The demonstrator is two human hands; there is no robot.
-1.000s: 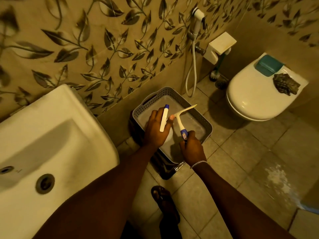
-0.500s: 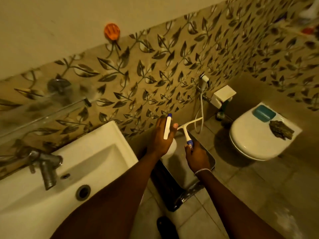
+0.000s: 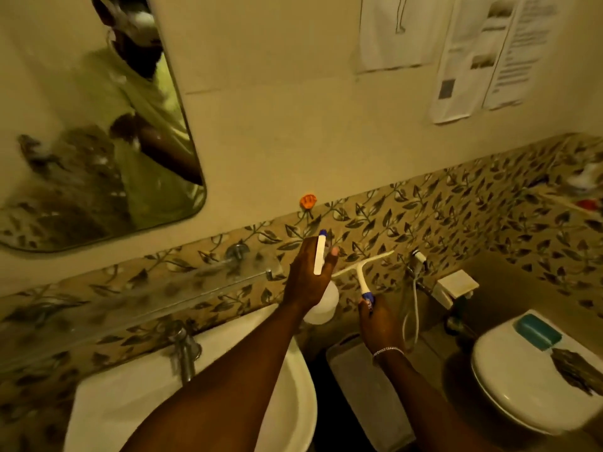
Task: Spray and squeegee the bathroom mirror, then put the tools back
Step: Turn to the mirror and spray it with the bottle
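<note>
My left hand (image 3: 306,275) grips a white spray bottle (image 3: 321,303) with a blue-tipped trigger head, held up in front of the leaf-patterned tiles. My right hand (image 3: 377,324) holds a white squeegee (image 3: 360,269) by its blue handle, blade up and tilted. The mirror (image 3: 91,125) hangs at the upper left, above and left of both hands, and shows a blurred reflection of a person.
A white sink (image 3: 137,396) with a metal tap (image 3: 184,353) lies below the mirror, under a glass shelf (image 3: 137,288). A grey basket (image 3: 365,393) stands on the floor beneath my right arm. A toilet (image 3: 528,376) is at the right. Papers (image 3: 473,53) hang on the wall.
Both hands have risen from the grey basket with the spray bottle and squeegee. The view has swung upward from the floor, and the mirror has come into sight.
</note>
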